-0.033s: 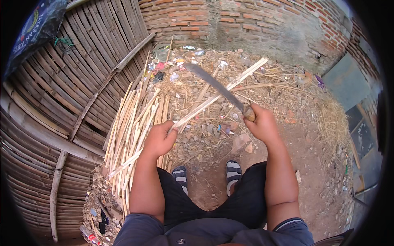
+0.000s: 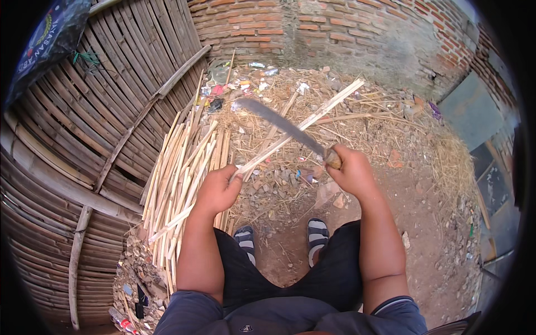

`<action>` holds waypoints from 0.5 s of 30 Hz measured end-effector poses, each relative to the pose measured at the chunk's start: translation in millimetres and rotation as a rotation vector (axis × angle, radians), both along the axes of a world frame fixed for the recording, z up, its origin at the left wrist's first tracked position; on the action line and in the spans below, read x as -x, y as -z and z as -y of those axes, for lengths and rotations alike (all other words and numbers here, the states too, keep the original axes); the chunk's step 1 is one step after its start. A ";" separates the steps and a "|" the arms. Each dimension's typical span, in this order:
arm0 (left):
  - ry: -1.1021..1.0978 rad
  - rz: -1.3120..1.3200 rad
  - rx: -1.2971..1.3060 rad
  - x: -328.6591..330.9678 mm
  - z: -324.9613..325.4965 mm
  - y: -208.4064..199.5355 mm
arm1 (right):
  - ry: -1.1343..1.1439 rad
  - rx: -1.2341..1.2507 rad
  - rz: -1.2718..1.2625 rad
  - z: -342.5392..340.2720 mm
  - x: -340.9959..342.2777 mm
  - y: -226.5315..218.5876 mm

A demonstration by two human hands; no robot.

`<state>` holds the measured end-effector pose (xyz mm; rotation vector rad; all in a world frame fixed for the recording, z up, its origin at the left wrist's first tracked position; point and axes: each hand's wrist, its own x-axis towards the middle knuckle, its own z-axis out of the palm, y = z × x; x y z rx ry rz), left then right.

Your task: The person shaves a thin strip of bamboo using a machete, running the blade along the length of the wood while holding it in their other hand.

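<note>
My left hand (image 2: 219,190) is closed around a long pale bamboo strip (image 2: 330,106). The strip slants from the lower left, beside my forearm, up to the far right. In my right hand (image 2: 354,172) is the handle of a machete, gripped in closed fingers. Its dark, curved blade (image 2: 280,121) points to the upper left and crosses the strip past my left hand. Whether the edge touches the strip, I cannot tell. To the left of my left hand lies a pile of similar split bamboo strips (image 2: 178,151).
A woven bamboo wall (image 2: 125,72) rises on the left, and a brick wall (image 2: 245,25) stands at the far side. Straw, rubble and litter cover the ground. My sandalled feet (image 2: 317,240) are apart below. Grey panels (image 2: 473,111) lean at the right.
The machete and my right hand have shifted slightly left and nearer to me, so the blade crosses the strip closer to my left hand. The left hand stays in place.
</note>
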<state>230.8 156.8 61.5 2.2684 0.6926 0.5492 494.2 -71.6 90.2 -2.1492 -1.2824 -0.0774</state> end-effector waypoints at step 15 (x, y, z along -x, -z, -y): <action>-0.030 -0.021 -0.071 7.6 -7.6 2.1 | 0.209 -0.052 0.048 1.1 -12.4 -3.1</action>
